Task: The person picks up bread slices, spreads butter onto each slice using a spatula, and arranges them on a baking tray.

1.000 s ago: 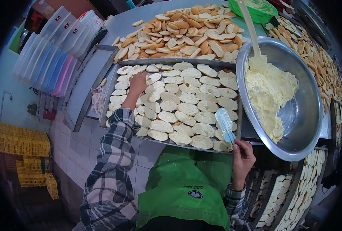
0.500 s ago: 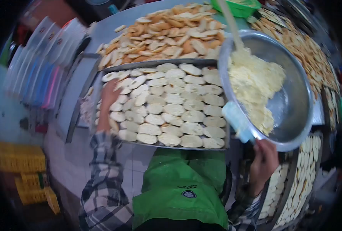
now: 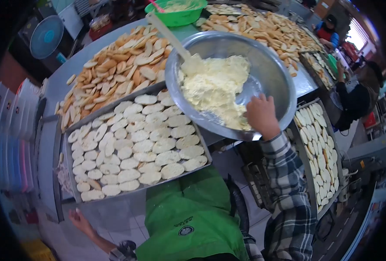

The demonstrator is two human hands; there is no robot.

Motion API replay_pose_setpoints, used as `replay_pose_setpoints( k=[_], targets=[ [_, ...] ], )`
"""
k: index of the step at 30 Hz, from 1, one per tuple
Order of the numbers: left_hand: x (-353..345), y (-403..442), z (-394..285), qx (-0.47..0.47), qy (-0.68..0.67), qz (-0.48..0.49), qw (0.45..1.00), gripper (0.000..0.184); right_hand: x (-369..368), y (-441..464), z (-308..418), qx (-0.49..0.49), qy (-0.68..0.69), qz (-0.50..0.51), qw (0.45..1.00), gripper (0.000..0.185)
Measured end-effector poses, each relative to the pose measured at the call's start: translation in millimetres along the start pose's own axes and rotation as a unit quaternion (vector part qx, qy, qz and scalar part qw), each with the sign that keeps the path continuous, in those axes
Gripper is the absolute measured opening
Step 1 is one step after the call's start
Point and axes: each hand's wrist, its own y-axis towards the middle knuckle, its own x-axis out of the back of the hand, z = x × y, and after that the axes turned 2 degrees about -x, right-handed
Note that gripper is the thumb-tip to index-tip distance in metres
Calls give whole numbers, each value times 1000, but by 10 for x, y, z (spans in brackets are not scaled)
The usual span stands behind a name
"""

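Observation:
Bent over the steel bowl [image 3: 284, 100], my right hand [image 3: 262, 115] is closed at the edge of the pale yellow cream [image 3: 219, 82]. The light-blue scraper it held a moment ago is hidden by the hand or cream. A long pale spatula [image 3: 167, 35] leans from the cream over the bowl's far left rim. My left hand [image 3: 81, 222] hangs empty, fingers apart, below the near-left corner of the metal tray [image 3: 136, 190]. Rows of oval bread slices [image 3: 143, 145] lie in that tray, pale faces up. The bowl overlaps the tray's far right corner.
Bread slices are heaped behind the tray [image 3: 110, 65] and behind the bowl [image 3: 262, 26]. A green basin [image 3: 180, 15] stands at the back. Another filled tray [image 3: 316, 152] is at right. Clear plastic bins [image 3: 10, 130] stand left. Co-workers [image 3: 356, 100] are at far right.
My right hand has gone from outside the bowl's near rim to inside it by the cream. My left hand has left the slices and dropped below the tray. The view has turned right.

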Motion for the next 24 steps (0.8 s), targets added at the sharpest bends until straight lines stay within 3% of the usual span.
replay_pose_setpoints(
  k=[2, 4, 8, 9, 10, 12, 16, 18, 24],
  targets=[
    [59, -66, 48, -10, 41, -27, 999, 44, 233, -25, 176, 20, 126, -234, 964, 10],
    [-11, -115, -31, -2, 20, -25, 999, 44, 632, -82, 425, 37, 456, -309, 834, 18],
    [-239, -17, 93, -26, -2, -39, 999, 47, 1279, -419, 616, 106, 714, -361, 591, 40],
    [-278, -32, 63, -28, -2, -37, 999, 47, 1360, -428, 641, 100, 783, -321, 523, 44],
    [-343, -55, -25, -37, 9, -41, 998, 49, 1379, -396, 667, 102, 784, -322, 521, 44],
    [-392, -78, -74, -46, 15, -52, 998, 51, 1400, -298, 685, -49, 888, -257, 378, 45],
    [-408, -142, -137, -37, 5, -62, 997, 54, 1143, -263, 667, -172, 904, -184, 346, 48],
    [-352, -153, -133, -36, 5, -56, 998, 55, 1183, -378, 702, -186, 903, -186, 340, 50],
    [-404, -212, -278, -27, 33, -78, 996, 60, 1831, -838, 810, 110, 867, -281, 397, 61]
  ],
)
